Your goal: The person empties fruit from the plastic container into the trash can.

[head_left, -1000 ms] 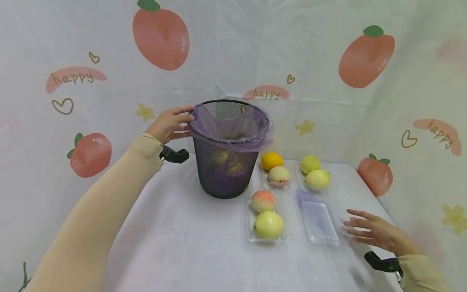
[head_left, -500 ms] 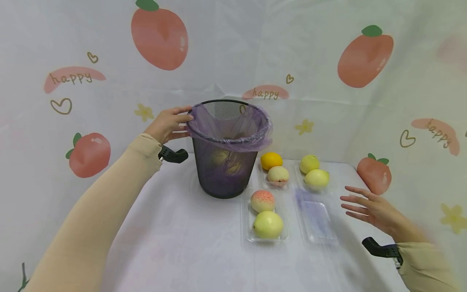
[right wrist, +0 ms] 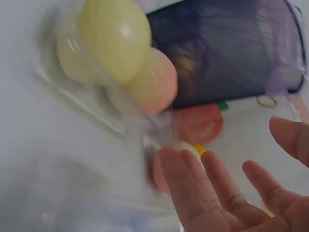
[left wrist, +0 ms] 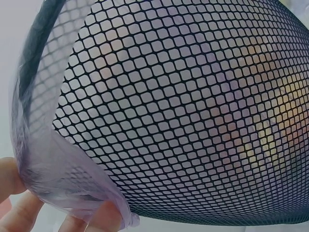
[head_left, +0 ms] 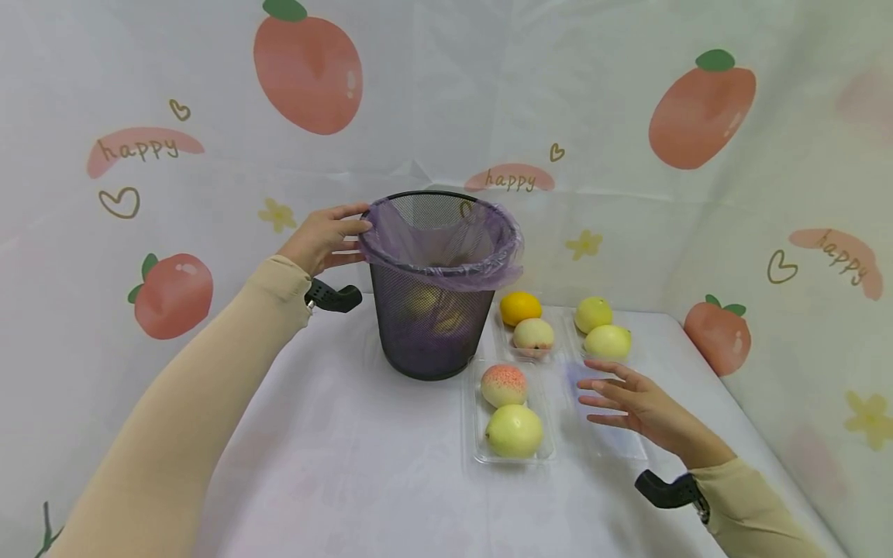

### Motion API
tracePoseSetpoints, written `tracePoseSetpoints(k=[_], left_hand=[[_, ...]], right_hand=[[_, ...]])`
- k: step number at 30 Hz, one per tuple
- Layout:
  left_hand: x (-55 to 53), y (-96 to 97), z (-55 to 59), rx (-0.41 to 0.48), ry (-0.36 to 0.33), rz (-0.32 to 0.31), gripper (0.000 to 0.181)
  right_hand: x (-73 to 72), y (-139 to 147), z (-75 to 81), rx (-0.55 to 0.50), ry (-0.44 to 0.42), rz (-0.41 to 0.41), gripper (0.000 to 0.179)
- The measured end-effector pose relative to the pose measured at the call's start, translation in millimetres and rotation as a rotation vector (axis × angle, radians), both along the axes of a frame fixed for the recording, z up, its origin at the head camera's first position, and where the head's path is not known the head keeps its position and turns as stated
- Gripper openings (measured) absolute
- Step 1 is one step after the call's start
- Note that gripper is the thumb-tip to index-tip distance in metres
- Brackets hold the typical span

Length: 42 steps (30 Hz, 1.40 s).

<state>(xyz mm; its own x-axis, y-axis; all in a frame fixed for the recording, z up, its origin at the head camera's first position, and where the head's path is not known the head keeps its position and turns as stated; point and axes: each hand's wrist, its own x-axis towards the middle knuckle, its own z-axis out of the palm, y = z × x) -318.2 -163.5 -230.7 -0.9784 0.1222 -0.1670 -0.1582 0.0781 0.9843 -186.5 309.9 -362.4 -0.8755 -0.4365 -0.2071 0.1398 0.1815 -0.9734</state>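
My left hand (head_left: 322, 238) grips the upper left rim of a black mesh trash can (head_left: 430, 333). A purple plastic liner (left wrist: 63, 179) folds over that rim, and the left fingertips press against it in the left wrist view. Blurred yellow things show through the mesh. My right hand (head_left: 645, 407) hovers with spread fingers over an emptied-looking clear plastic tray (head_left: 621, 446), which it partly hides. Left of that hand, another clear tray (head_left: 481, 456) holds a red-speckled peach (head_left: 505, 385) and a yellow-green round fruit (head_left: 514, 432).
Behind stand two more clear trays. One has an orange-yellow fruit (head_left: 520, 308) and a pale peach (head_left: 533, 336); the other has a green fruit (head_left: 593, 315) and a yellow one (head_left: 608, 341). A white cloth (head_left: 335, 457) covers the table, with printed curtain walls around.
My right hand has moved left from the table's right side to above the clear tray. My left hand and the trash can have stayed in place.
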Motion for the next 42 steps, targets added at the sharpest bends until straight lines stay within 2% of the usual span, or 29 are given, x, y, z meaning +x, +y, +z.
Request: tracePoseSetpoints(k=[5, 12, 21, 33, 42], left_hand=[[-1.2, 0.0, -0.7, -0.01, 0.001, 0.001, 0.055], [-1.7, 1.4, -0.5, -0.006, -0.009, 0.008, 0.056], [-1.1, 1.8, -0.6, -0.019, 0.002, 0.005, 0.056], [-1.8, 1.8, -1.0, -0.017, -0.004, 0.01, 0.056], [-1.3, 2.0, -0.9, -0.024, -0.005, 0.009, 0.056]], right_hand=[[1.4, -22, -10.0, 0.067, -0.038, -0.004, 0.064], [2.4, -41, -22.3, 0.077, -0.093, -0.007, 0.074], [2.6, -53, -35.1, 0.061, -0.169, -0.002, 0.078], [3.4, -61, -46.5, 0.089, -0.204, -0.003, 0.076], [2.9, -64, -47.4, 0.096, -0.211, -0.013, 0.076]])
